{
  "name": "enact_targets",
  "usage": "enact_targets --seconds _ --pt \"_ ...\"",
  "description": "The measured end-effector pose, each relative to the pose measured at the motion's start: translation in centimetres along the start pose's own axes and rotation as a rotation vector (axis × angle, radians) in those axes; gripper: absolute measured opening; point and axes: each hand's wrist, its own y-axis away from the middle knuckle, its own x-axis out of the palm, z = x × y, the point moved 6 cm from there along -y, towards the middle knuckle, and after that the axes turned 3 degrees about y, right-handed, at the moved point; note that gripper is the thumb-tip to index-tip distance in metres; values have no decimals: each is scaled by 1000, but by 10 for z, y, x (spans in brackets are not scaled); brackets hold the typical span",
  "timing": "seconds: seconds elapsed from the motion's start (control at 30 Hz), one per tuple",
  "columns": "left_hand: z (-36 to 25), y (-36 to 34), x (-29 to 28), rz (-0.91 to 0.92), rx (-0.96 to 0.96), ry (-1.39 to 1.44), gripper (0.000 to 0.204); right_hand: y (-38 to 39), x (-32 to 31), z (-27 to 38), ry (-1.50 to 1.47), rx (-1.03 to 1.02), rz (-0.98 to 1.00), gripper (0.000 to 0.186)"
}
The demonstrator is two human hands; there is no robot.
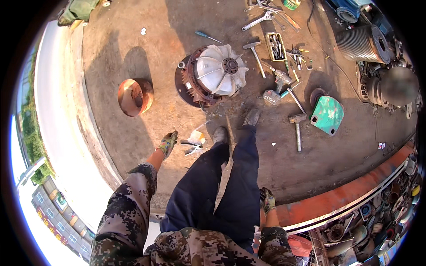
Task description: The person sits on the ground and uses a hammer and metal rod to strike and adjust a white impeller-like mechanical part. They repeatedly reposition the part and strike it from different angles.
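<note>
My left hand [167,144], in a patterned work glove, hangs with its fingers stretched forward and nothing visible in them. Close to its right, pliers [193,150] and a whitish, orange-stained piece [196,137] lie on the ground. My right hand [268,200], gloved too, is low beside my right thigh, fingers loosely apart; no held thing shows. Ahead of my feet sits a motor part with a pale, ribbed, domed cover [222,70] and a rusty flange [193,75]. To its left stands a rusty metal ring [136,97].
On the right lie a hammer [255,59], a sledgehammer [297,131], a cordless impact wrench [279,84], a socket box [276,46] and a green plate [327,115]. Far right are a ribbed cylinder [361,44] and stacked metal parts. A red beam [337,190] borders the lower right.
</note>
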Motion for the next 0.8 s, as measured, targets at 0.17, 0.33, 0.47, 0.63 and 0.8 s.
enact_targets --seconds 0.17,0.33,0.47,0.63,0.8 --pt "41 28 10 -48 -132 150 71 19 -48 -51 245 -46 -143 34" --pt "-140 44 52 -528 792 -364 54 -25 -46 -17 71 141 -208 35" --pt "-317 9 101 -775 1116 -749 68 -122 11 89 115 -56 -142 36" --pt "-327 -41 133 -617 1409 -379 78 -248 37 195 766 -561 -221 36" --pt "-309 -30 120 -578 1454 -536 66 -302 59 257 904 -527 -374 42"
